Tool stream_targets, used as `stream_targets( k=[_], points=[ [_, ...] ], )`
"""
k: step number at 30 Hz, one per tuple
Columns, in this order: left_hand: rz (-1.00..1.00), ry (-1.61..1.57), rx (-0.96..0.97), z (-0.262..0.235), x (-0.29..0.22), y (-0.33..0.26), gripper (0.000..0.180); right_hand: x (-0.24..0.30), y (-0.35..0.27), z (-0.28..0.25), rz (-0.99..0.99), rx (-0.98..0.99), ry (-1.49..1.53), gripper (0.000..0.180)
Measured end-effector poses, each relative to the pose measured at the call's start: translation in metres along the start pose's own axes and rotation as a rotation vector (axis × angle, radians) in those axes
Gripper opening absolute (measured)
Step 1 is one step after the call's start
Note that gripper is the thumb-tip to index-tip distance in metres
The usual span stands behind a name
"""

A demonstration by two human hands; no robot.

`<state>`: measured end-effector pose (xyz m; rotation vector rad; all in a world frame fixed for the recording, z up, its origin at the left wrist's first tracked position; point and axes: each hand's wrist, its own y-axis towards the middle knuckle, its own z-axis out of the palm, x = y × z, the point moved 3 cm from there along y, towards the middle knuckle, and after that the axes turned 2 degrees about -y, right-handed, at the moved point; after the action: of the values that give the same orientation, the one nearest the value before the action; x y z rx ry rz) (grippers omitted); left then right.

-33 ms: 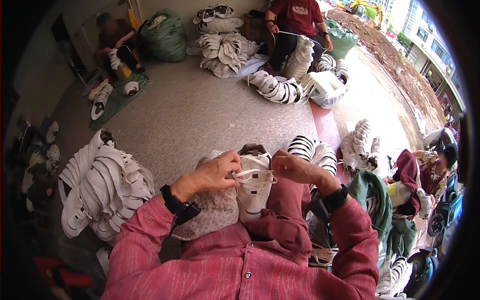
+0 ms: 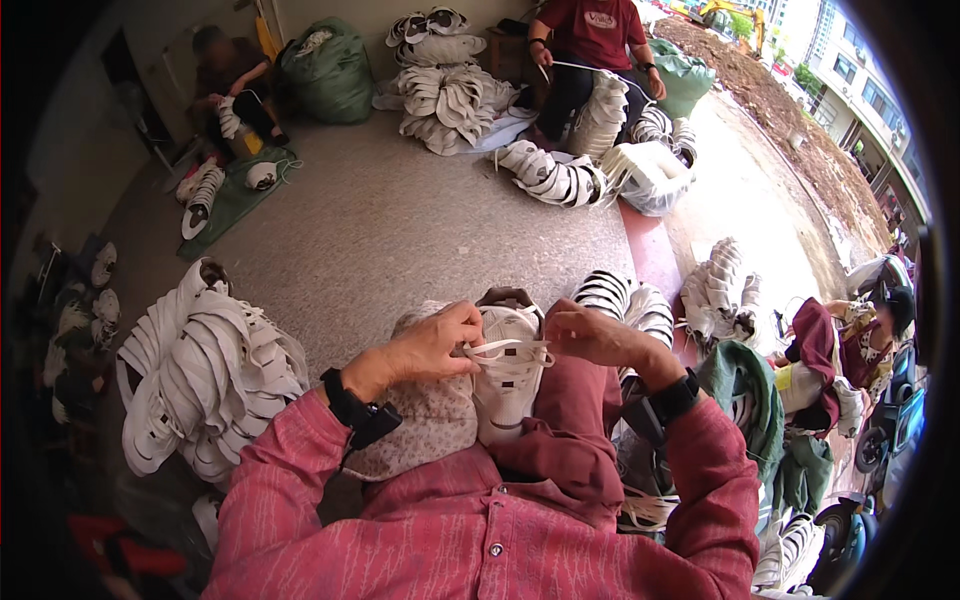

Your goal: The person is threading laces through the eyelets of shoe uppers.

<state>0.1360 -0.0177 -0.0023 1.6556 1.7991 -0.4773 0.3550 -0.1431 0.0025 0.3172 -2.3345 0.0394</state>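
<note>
A white shoe upper (image 2: 505, 400) rests on my lap, its dark heel opening pointing away from me. White shoelace (image 2: 508, 346) runs across its eyelet area in loops. On the left side of the upper, my left hand (image 2: 437, 345) pinches the lace between thumb and fingers. My right hand (image 2: 588, 333) is closed at the right edge of the upper, its fingertips at the other end of the lace. Under my left hand lies a flower-patterned cloth (image 2: 420, 435) on my leg.
A big pile of white shoe uppers (image 2: 205, 375) stands at my left; stacked uppers (image 2: 650, 318) are at my right, near a green sack (image 2: 745, 390). Two people (image 2: 600, 40) sit across the floor handling uppers. Another person (image 2: 870, 350) is at far right beside scooters.
</note>
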Motion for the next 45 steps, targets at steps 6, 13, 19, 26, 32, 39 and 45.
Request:
stream_targets(
  k=[6,13,19,26,32,39,45],
  points=[
    [-0.169,-0.371,0.155,-0.001,0.01,0.006,0.021,0.009,-0.007,0.003,0.098,0.098,-0.135,0.027],
    [-0.311,-0.659,0.189,-0.003,0.015,0.008,0.02,0.004,-0.011,0.021,0.066,0.065,-0.339,0.016],
    [-0.322,-0.376,0.263,-0.009,0.018,0.007,0.02,-0.003,-0.017,0.003,0.141,0.236,-0.165,0.026],
    [-0.482,-0.701,-0.031,-0.007,0.026,0.001,0.031,-0.044,0.017,-0.004,0.509,-0.352,0.488,0.052],
    [-0.565,-0.761,-0.207,0.007,0.048,0.015,0.04,-0.059,0.061,0.03,0.522,0.025,0.448,0.053],
    [-0.736,-0.783,-0.141,0.01,0.067,0.025,0.064,-0.016,0.007,0.005,0.229,-0.222,0.623,0.038],
    [-0.728,-0.682,0.119,0.022,0.068,0.037,0.076,0.006,-0.072,0.005,0.142,-0.335,0.91,0.042]
  ],
)
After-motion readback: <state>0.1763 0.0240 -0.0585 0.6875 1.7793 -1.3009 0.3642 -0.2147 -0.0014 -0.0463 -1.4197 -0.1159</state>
